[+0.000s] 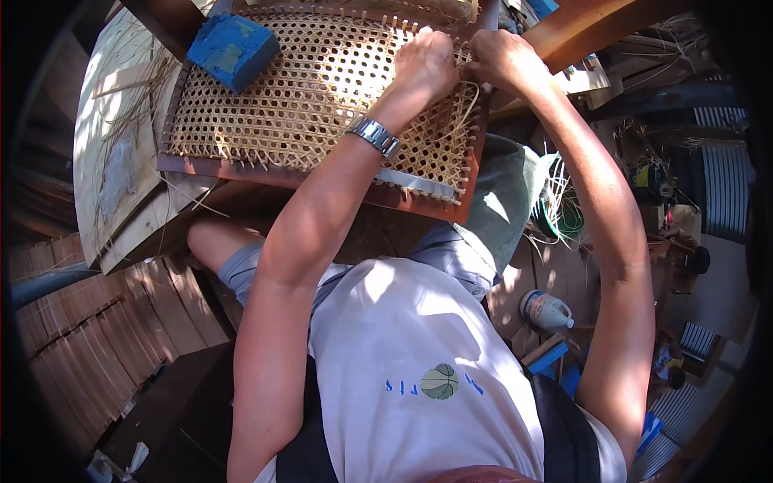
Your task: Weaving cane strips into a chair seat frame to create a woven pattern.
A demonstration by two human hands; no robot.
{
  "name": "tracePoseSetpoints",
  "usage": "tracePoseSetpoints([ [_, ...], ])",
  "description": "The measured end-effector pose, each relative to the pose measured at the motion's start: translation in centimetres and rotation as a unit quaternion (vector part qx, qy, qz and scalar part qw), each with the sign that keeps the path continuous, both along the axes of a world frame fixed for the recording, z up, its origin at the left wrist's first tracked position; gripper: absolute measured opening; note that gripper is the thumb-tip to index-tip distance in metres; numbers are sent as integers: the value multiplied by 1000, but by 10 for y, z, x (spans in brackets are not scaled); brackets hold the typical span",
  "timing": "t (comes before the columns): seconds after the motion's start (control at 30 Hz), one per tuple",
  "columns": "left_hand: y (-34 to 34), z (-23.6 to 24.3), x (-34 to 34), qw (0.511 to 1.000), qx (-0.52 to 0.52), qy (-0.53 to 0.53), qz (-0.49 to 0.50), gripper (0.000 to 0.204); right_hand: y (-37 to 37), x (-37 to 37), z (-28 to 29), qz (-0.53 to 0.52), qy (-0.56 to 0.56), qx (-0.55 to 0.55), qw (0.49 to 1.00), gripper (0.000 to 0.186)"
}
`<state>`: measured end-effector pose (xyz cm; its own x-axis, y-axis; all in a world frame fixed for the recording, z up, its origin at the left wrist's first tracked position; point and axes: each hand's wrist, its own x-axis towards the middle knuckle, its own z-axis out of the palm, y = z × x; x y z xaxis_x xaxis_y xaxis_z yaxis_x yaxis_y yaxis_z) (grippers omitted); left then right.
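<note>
A woven cane panel in a brown wooden frame, with short pegs along its edges, lies before me. My left hand rests on its upper right part, fingers curled and closed. My right hand is closed at the right rail, a little apart from the left; whatever either grips is hidden. A loose cane strand hangs below the hands on the panel. A blue, worn block sits at the panel's upper left. A flat pale strip runs along the lower right edge.
A pale board with cane strands lies under the panel's left side. A wooden beam rises at upper right. At right are tangled strands and a white jug on the floor, with tools and clutter beyond.
</note>
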<state>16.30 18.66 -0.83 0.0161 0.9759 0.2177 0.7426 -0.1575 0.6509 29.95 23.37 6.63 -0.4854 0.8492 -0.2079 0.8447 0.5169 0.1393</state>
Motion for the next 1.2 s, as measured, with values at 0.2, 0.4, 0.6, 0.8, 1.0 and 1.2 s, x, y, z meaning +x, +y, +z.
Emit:
tracePoseSetpoints([
  [0.2,-15,-11,15,996,47,-44,59,22,0,-8,0,84,-39,74,993,19],
  [0.4,-24,-15,10,995,80,-58,27,21,45,50,53,349,165,205,899,16],
  [0.6,-53,-5,-10,998,44,-31,22,16,-45,15,74,46,160,88,982,74],
  [0.8,-65,-4,-24,994,110,16,15,7,-73,37,37,-124,337,-284,889,61],
  [1.0,-81,33,-35,994,99,-33,-45,20,-117,138,-8,-224,549,-359,721,35],
  [1.2,-59,26,-32,995,75,50,-32,20,10,187,13,-192,632,-181,729,33],
])
